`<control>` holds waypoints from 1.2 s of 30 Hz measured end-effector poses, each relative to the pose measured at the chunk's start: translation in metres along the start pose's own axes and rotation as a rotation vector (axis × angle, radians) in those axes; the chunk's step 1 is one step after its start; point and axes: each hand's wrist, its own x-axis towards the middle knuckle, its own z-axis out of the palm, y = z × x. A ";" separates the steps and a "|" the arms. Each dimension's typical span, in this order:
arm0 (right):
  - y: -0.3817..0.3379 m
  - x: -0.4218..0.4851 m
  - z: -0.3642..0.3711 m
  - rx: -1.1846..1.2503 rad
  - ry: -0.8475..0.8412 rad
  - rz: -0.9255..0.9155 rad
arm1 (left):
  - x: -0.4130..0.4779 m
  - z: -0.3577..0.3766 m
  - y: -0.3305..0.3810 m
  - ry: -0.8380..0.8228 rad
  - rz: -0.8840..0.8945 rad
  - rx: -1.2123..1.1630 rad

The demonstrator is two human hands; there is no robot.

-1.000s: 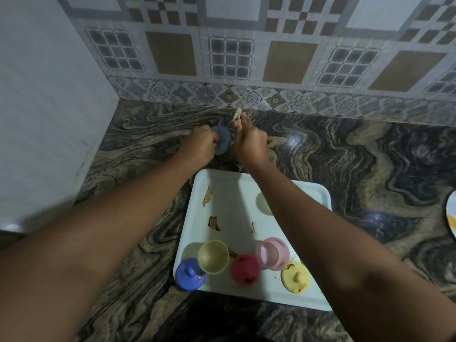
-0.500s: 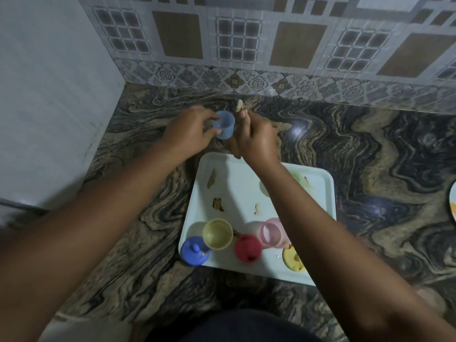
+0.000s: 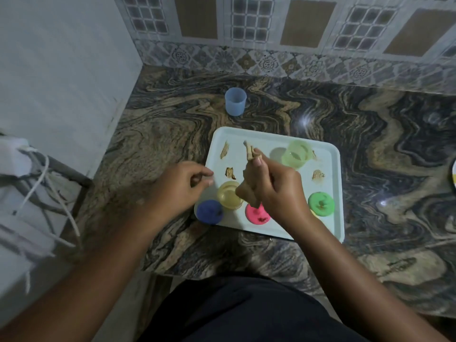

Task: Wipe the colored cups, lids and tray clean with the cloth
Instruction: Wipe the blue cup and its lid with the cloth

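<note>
A white tray [image 3: 330, 193] with brown smears lies on the marble counter. On it stand a green cup [image 3: 296, 154], a yellow cup [image 3: 228, 197], a blue lid [image 3: 209, 211], a pink lid [image 3: 256, 214] and a green lid [image 3: 320, 203]. A blue cup [image 3: 235, 101] stands upright on the counter beyond the tray. My right hand [image 3: 278, 191] grips a bunched tan cloth [image 3: 248, 151] above the tray's middle. My left hand [image 3: 180, 188] hovers at the tray's left edge with fingers loosely curled, holding nothing.
A tiled wall [image 3: 271, 33] runs behind the counter [image 3: 394, 144], and a plain wall stands on the left. White cords and a pale object [image 3: 32, 183] lie at the left. A plate's rim [image 3: 453, 174] shows at the right edge.
My left hand has let go of the blue cup, which now stands on the counter beyond the tray. Both hands have drawn back over the tray, the right still gripping the cloth.
</note>
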 end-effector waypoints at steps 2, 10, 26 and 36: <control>0.006 -0.015 0.002 -0.010 -0.015 -0.003 | -0.013 0.016 -0.008 -0.050 -0.014 0.040; 0.017 -0.042 0.015 -0.051 -0.066 0.019 | -0.038 0.042 -0.017 -0.165 0.011 0.319; -0.014 -0.055 -0.004 -0.068 0.087 -0.098 | -0.046 0.003 0.004 0.135 -0.045 -0.127; -0.047 -0.045 0.009 0.123 0.013 -0.157 | -0.050 -0.036 0.072 0.192 -0.211 -0.805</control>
